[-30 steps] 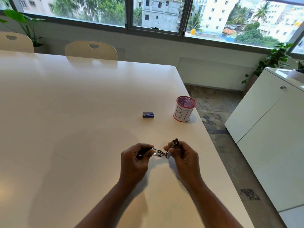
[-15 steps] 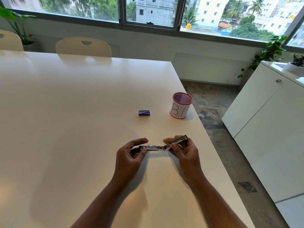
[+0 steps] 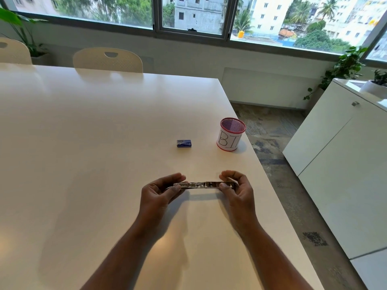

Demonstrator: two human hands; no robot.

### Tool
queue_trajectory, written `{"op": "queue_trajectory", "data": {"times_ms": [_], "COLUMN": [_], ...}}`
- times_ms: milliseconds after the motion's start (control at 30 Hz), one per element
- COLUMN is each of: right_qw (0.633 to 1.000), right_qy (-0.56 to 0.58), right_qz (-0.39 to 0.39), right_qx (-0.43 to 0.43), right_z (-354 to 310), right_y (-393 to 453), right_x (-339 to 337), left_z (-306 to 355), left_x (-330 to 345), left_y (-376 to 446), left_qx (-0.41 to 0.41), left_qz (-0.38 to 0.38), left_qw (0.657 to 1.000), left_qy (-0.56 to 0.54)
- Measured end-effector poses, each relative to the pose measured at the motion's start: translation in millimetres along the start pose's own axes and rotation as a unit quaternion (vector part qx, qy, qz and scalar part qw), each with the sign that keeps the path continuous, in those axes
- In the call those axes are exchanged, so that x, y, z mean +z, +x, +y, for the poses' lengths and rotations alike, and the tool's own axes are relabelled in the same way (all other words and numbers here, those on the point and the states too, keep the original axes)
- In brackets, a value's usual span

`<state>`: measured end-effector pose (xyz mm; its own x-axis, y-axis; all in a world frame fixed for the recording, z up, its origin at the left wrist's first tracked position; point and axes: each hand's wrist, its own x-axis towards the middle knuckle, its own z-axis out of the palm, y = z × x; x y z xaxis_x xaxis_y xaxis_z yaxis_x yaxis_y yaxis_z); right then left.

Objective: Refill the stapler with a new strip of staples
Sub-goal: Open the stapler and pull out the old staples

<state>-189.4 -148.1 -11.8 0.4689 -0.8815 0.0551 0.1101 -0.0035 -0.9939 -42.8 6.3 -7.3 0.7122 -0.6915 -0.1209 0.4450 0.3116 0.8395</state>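
Note:
A small metal stapler (image 3: 202, 185) is swung open into one flat, straight line just above the white table (image 3: 83, 143). My left hand (image 3: 160, 190) pinches its left end between thumb and fingers. My right hand (image 3: 235, 188) pinches its right end the same way. A small blue staple box (image 3: 184, 143) lies on the table beyond the hands, apart from both. No loose strip of staples shows.
A red mesh cup (image 3: 231, 135) with a white paper label stands right of the blue box, near the table's right edge. Two cream chairs (image 3: 107, 59) stand at the far side. A white cabinet (image 3: 345, 164) stands across the floor gap on the right.
The stapler's right half has swung down from an upward tilt until the whole thing lies straight. My hands have moved apart to its two ends.

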Motion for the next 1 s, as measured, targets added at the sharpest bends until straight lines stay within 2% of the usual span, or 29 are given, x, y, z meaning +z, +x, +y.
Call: {"op": "queue_trajectory", "data": {"times_ms": [133,233,367,533,733,1000], "right_qw": [0.978,0.925,0.869,0.844,0.861,0.873], "right_qy": [-0.176,-0.290,-0.380,-0.454,-0.449,-0.427], "right_qz": [0.041,0.075,0.032,-0.036,-0.036,-0.031], "right_qx": [-0.101,-0.232,-0.316,-0.283,-0.237,-0.234], "right_z": [0.7,-1.1,2.0,8.4,10.9,11.4], "right_y": [-9.3,-15.5,-19.4,-22.8,-19.8,-19.4], "right_x": [9.5,18.4,30.1,53.3,56.0,50.4], "left_z": [-1.5,-3.4,-2.4,1.8,1.6,-1.5], "left_x": [-1.7,-2.8,-2.3,-1.7,-0.6,3.1], "left_y": [1.8,2.4,0.0,-4.2,-7.2,-3.2], "left_qx": [-0.002,0.003,0.009,0.020,0.019,0.078], "left_qz": [0.001,-0.004,-0.009,-0.039,-0.041,-0.013], "left_qw": [1.000,1.000,0.999,0.998,0.997,0.970], "left_qy": [-0.007,0.008,0.032,0.037,0.055,0.232]}}
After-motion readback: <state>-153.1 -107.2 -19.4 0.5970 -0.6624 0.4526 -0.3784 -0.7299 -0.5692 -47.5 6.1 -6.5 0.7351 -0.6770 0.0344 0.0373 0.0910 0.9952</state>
